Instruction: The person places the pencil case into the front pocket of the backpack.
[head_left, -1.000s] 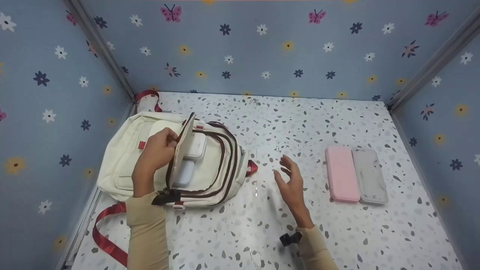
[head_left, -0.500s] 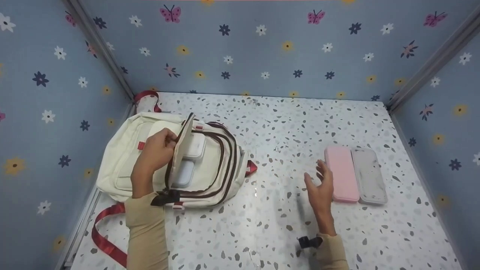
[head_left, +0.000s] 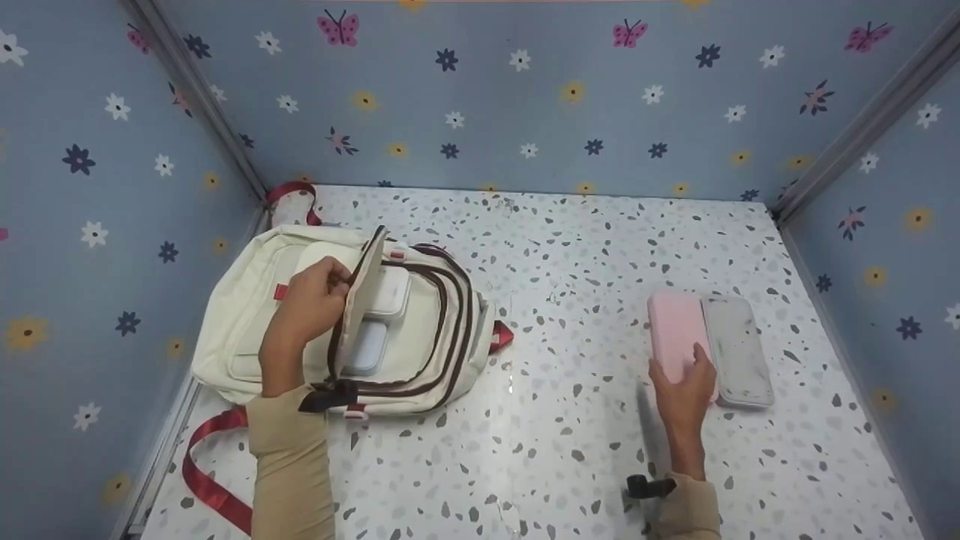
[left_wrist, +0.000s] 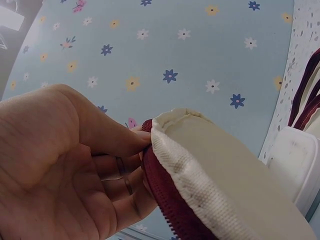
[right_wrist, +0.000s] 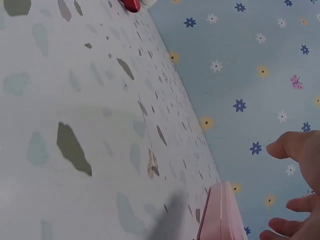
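A cream backpack (head_left: 240, 330) with dark red zips lies on the left of the table. My left hand (head_left: 307, 304) pinches the edge of its unzipped front pocket flap (left_wrist: 200, 185) and holds it raised. Inside the pocket, partly behind the flap, lie a white box (head_left: 391, 294) and a pale blue box (head_left: 367, 351). My right hand (head_left: 684, 397) is over the near end of a pink oblong case (head_left: 673, 322), thumb and fingers spread apart. In the right wrist view the fingers (right_wrist: 285, 227) stand apart from the pink case.
A grey oblong case (head_left: 739, 352) lies right beside the pink one. A red strap (head_left: 202, 469) trails from the backpack at the near left. Flower-patterned walls (head_left: 495, 97) enclose the speckled table (head_left: 570, 247) at the back and both sides.
My right hand has moved rightward across the table, from beside the backpack to over the pink case. The left hand keeps holding the flap in the same place.
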